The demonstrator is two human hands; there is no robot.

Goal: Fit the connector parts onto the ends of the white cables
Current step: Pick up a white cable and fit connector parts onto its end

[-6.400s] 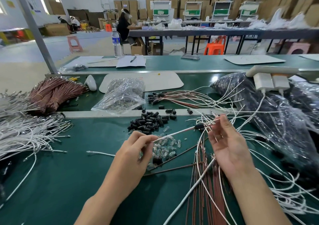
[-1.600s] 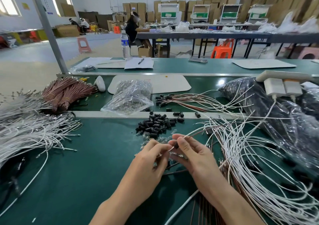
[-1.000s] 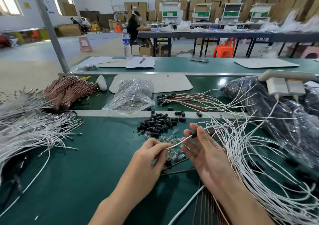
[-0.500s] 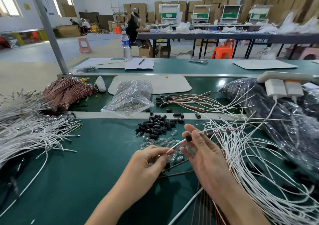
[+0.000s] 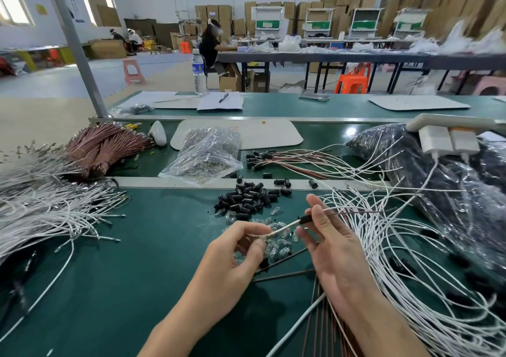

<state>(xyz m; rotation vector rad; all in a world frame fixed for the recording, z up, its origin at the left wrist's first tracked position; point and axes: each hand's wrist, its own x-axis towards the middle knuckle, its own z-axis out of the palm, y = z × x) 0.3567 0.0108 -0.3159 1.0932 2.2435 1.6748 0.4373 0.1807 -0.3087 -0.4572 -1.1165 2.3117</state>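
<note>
hands have drawn apart since half a second ago: left hand (image 5: 235, 258) pinches the cable (image 5: 284, 226) tip above the counter (image 5: 137, 274), right hand (image 5: 336, 252) grips it at the sleeve (image 5: 304, 219), so sleeve seems threaded, tip fitting probably next.

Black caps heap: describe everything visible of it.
The black caps heap is a loose pile of small, dark, cylinder-like pieces, seemingly plastic, lying jumbled on the green mat just this side of the metal strip. A few strays lie on that strip. Its near edge meets the clear parts. The left hand and right hand do not touch it.
</note>
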